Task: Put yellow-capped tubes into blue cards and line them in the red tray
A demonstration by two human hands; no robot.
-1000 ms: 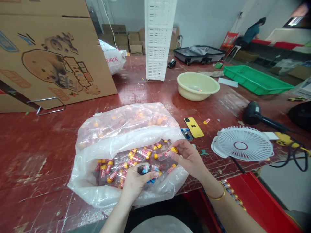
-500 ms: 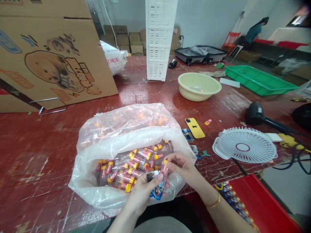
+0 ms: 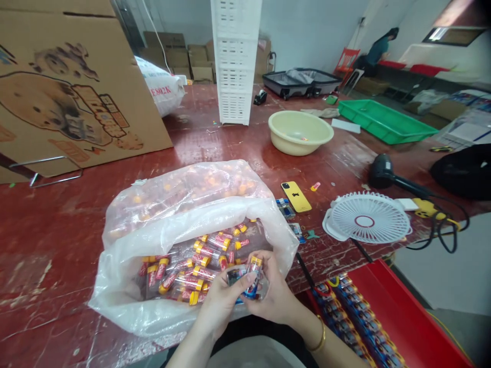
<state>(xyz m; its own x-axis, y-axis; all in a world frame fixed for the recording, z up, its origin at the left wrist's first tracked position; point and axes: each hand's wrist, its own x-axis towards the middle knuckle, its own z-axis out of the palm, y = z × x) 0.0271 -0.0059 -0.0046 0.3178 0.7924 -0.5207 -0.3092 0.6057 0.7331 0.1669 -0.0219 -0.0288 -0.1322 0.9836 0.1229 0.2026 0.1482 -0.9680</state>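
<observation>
Where the person's two hands meet at the near side of an open bag, a yellow-capped tube point(image 3: 253, 278) is held between them, cap up and slightly tilted; the left hand point(image 3: 219, 297) presses its thumb against the tube's side, with a small printed packet point(image 3: 235, 276) beside that thumb and the remaining fingertips hidden; the right hand point(image 3: 275, 290) curls its fingers round the other side, near the cap, though the exact contact of each fingertip cannot be told; a gold bracelet point(image 3: 321, 337) sits on the right wrist.

Just beyond the hands, the white plastic bag point(image 3: 118, 296) lies on the red table point(image 3: 34, 260), its mouth folded back over many loose tubes point(image 3: 207, 250); to the right, below the table edge, a red bin point(image 3: 425, 319) holds rows of tubes in blue wraps point(image 3: 370, 324); right of the bag lie a yellow phone point(image 3: 296, 196) and a white fan grille point(image 3: 362, 221), with a black hair dryer point(image 3: 381, 171) behind the grille.

Farther off stand a pale yellow basin point(image 3: 299, 146), a printed cardboard box point(image 3: 76, 115) and a white crate stack point(image 3: 236, 66); a co-worker point(image 3: 378, 51) bends at the far right.
</observation>
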